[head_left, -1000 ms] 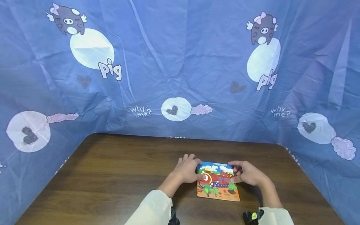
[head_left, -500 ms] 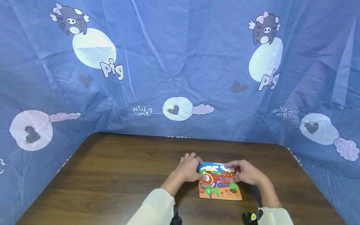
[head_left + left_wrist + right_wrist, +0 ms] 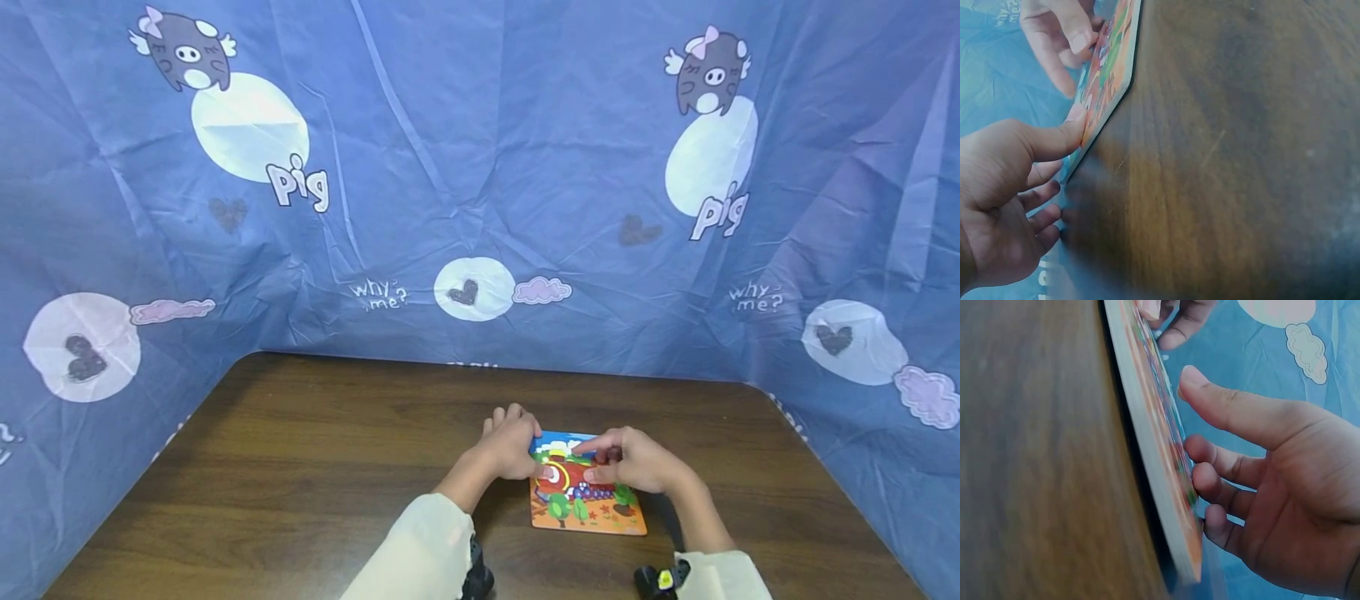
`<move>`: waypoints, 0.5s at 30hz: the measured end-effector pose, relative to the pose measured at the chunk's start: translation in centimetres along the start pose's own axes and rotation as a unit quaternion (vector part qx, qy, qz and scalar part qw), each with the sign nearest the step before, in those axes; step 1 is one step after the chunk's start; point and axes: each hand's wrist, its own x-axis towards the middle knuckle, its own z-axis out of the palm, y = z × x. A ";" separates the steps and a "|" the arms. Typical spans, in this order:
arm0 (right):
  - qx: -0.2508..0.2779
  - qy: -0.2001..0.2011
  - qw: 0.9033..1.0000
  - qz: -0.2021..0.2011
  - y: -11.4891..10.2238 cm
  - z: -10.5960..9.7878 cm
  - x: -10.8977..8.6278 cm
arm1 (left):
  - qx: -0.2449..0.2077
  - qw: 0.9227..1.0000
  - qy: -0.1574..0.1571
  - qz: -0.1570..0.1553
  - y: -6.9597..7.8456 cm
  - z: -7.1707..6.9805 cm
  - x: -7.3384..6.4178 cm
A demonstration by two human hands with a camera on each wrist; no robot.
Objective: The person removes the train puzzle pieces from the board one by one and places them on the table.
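A square picture board [image 3: 588, 512] with a red train, green trees and a blue sky lies on the brown table. My left hand [image 3: 508, 447] grips its left edge, thumb on the printed face; in the left wrist view that thumb [image 3: 1057, 140] presses near the rim. Over the board's right half is my right hand [image 3: 643, 463], covering part of the train and sky. The right wrist view shows this hand [image 3: 1304, 469] with thumb extended and the other fingertips bent against the printed surface. It has nothing in its grasp.
Wooden tabletop [image 3: 300, 467] surrounds the board. A blue cloth curtain [image 3: 480, 200] with pig prints hangs behind the table and at both sides. A black wrist device [image 3: 662, 579] sits at the right sleeve.
My right hand has slid left from the board's right edge to over the train, index finger and thumb further in. The left hand keeps its hold; the board appears almost still.
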 end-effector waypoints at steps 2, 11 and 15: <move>-0.008 0.006 1.000 0.000 0.0 0.1 0.1 | -0.001 1.000 -0.003 -0.003 0.1 -0.1 0.0; -0.023 -0.010 1.000 0.001 -0.4 0.6 0.3 | -0.007 1.000 -0.008 -0.014 0.4 -0.3 0.1; -0.028 -0.027 0.999 0.006 -0.5 0.7 0.3 | 0.002 1.000 -0.009 -0.008 0.4 -0.1 0.1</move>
